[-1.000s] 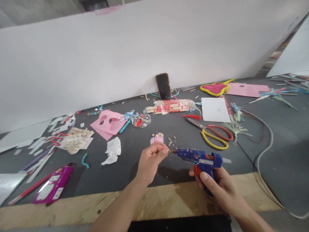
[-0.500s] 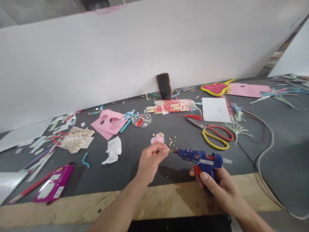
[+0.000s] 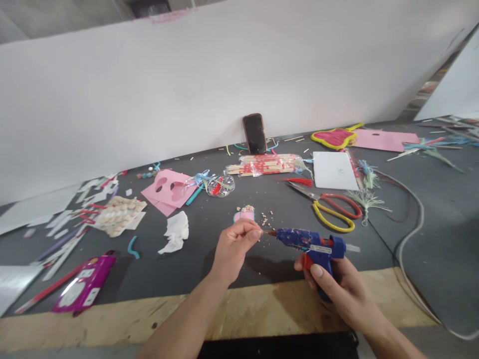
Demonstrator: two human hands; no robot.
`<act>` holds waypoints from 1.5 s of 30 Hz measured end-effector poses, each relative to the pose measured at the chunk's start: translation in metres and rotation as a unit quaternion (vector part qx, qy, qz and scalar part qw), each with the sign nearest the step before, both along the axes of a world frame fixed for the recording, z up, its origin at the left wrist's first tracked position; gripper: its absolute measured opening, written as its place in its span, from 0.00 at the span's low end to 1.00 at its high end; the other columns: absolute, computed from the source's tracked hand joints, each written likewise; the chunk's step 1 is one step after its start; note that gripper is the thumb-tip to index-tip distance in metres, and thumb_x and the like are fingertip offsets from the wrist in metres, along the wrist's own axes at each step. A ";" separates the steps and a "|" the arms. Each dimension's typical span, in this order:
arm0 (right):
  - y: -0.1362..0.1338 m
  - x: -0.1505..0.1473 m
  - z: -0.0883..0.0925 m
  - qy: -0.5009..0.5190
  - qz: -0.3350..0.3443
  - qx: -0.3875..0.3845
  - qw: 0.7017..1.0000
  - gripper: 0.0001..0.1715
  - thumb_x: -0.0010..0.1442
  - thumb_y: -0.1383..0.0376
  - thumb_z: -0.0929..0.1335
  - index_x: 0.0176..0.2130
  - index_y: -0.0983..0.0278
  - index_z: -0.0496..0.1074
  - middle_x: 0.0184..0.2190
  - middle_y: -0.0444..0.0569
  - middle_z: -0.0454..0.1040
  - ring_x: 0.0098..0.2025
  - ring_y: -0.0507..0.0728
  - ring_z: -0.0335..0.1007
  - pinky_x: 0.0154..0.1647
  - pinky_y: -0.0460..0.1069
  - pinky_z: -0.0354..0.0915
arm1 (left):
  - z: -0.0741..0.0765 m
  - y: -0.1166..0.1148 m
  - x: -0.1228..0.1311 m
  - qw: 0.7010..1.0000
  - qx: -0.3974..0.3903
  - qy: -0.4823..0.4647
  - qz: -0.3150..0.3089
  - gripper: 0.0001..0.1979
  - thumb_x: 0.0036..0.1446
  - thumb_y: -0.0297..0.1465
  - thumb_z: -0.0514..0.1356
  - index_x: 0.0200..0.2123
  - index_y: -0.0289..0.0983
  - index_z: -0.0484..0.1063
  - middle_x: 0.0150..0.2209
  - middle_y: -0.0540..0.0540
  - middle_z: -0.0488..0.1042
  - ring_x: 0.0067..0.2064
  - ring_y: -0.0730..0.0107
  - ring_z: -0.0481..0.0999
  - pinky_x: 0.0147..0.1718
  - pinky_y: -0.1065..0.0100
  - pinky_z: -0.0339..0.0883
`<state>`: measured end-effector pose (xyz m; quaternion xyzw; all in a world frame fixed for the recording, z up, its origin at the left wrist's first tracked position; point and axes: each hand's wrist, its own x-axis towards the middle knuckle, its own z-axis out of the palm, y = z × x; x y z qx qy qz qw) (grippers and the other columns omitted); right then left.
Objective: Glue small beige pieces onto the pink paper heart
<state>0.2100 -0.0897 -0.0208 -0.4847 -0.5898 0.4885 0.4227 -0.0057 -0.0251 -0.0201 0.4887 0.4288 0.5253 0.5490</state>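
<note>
My right hand (image 3: pixel 342 291) is wrapped around the handle of a blue hot glue gun (image 3: pixel 299 239), a finger at its red trigger. The nozzle points left, a small gap away from the fingertips of my left hand (image 3: pixel 237 244). Those fingers are pinched together; whatever small thing they hold is too tiny to make out. Just beyond them lies a pink piece (image 3: pixel 244 215) with a teal edge, partly hidden by my hand. Small pale beads (image 3: pixel 246 208) sit along its far end, and more loose beads (image 3: pixel 266 219) are scattered to its right.
Scissors (image 3: pixel 329 207) with red and yellow handles lie right of the beads. A phone (image 3: pixel 255 133) leans on the white wall behind wrapped sticks (image 3: pixel 265 164). Crumpled tissue (image 3: pixel 175 232), pink card (image 3: pixel 170 189) and a purple packet (image 3: pixel 85 284) are leftward. A cable (image 3: pixel 406 239) curves along the right.
The glue gun's nozzle has shifted slightly right, away from my left fingertips. My left hand keeps its pinch in nearly the same spot.
</note>
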 end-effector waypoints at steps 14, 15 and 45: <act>0.065 0.036 0.009 -0.588 -0.082 0.246 0.766 0.26 0.62 0.55 0.62 0.54 0.70 0.64 0.45 0.62 0.74 0.43 0.67 0.73 0.38 0.57 0.69 | 0.007 0.014 -0.015 0.992 -0.018 -0.058 0.107 0.08 0.46 0.35 0.68 0.25 0.36 0.76 0.28 0.50 0.72 0.33 0.72 0.68 0.36 0.70 0.60; 0.067 0.040 0.011 -0.599 -0.058 0.256 0.757 0.27 0.61 0.54 0.63 0.52 0.70 0.65 0.46 0.62 0.74 0.45 0.68 0.72 0.41 0.59 0.68 | 0.008 0.014 -0.016 0.990 -0.025 -0.070 0.116 0.09 0.46 0.35 0.68 0.26 0.36 0.76 0.27 0.50 0.72 0.32 0.72 0.68 0.36 0.70 0.60; 0.078 -0.079 0.034 -0.231 0.023 0.250 0.940 0.10 0.64 0.65 0.62 0.38 0.61 0.72 0.34 0.50 0.75 0.33 0.54 0.73 0.35 0.48 0.71 | 0.024 0.010 -0.019 0.968 -0.107 -0.205 0.102 0.11 0.42 0.37 0.70 0.27 0.36 0.77 0.27 0.49 0.74 0.29 0.75 0.67 0.36 0.68 0.62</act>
